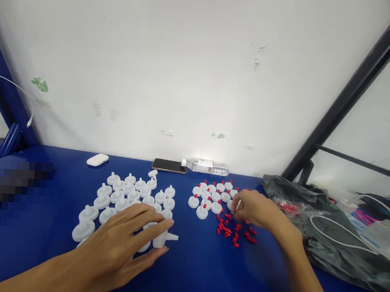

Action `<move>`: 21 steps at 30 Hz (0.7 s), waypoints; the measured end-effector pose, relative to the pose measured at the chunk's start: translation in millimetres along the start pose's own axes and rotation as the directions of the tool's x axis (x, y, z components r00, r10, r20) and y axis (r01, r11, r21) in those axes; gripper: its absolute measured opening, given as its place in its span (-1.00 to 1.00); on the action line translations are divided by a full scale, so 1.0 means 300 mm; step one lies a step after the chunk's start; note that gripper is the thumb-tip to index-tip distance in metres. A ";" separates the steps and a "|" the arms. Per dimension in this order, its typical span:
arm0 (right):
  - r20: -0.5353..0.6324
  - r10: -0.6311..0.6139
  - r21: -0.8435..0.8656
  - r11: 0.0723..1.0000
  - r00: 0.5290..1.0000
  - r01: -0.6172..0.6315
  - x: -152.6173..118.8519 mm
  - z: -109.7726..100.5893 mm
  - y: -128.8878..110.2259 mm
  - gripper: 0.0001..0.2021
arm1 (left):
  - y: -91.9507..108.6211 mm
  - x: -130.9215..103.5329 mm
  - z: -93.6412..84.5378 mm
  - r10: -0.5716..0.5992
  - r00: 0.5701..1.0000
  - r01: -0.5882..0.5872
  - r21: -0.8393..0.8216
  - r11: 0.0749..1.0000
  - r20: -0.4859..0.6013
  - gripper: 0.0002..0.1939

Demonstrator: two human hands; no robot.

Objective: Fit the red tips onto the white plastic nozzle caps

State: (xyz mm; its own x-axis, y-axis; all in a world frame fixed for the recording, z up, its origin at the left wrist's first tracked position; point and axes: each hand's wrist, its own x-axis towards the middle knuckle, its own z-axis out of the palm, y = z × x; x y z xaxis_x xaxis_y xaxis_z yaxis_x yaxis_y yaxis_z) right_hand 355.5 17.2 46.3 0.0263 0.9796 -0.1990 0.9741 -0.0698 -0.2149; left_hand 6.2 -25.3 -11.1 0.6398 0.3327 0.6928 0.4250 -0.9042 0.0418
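Note:
Between the thumb and fingers of my left hand (125, 239) is a white nozzle cap (160, 239), tipped sideways with its spout pointing right. Around and behind that hand stand several more white nozzle caps (103, 202), spouts up and without red tips. My right hand (255, 208) has its fingers pinched together at the right edge of a group of white nozzle caps with red tips (216, 207). What those fingers hold, if anything, is mostly hidden. Small red tip caps (228, 233) lie loose just below and left of my right hand.
Along the wall lie a white case (97, 159), a phone (169, 166) and a clear water bottle (203, 165) on its side. A dark plastic bag (337, 258) covers the right side of the blue table (186, 274), with a bag of red pieces (289, 207) and a white cable on it.

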 end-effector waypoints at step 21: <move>-0.221 -0.421 0.642 0.616 0.880 0.456 -0.221 0.113 -0.232 -0.93 | 0.009 0.022 -0.009 -0.012 0.999 0.015 0.091 0.996 -0.032 -0.71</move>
State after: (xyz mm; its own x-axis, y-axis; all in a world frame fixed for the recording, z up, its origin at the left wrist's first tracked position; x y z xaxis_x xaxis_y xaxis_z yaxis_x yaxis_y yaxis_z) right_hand 278.3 -49.1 42.0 -0.3370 0.9329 0.1268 0.4678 0.2828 -0.8374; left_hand 9.7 -26.2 -4.5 0.6136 0.3349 0.7150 0.4909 -0.8711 -0.0133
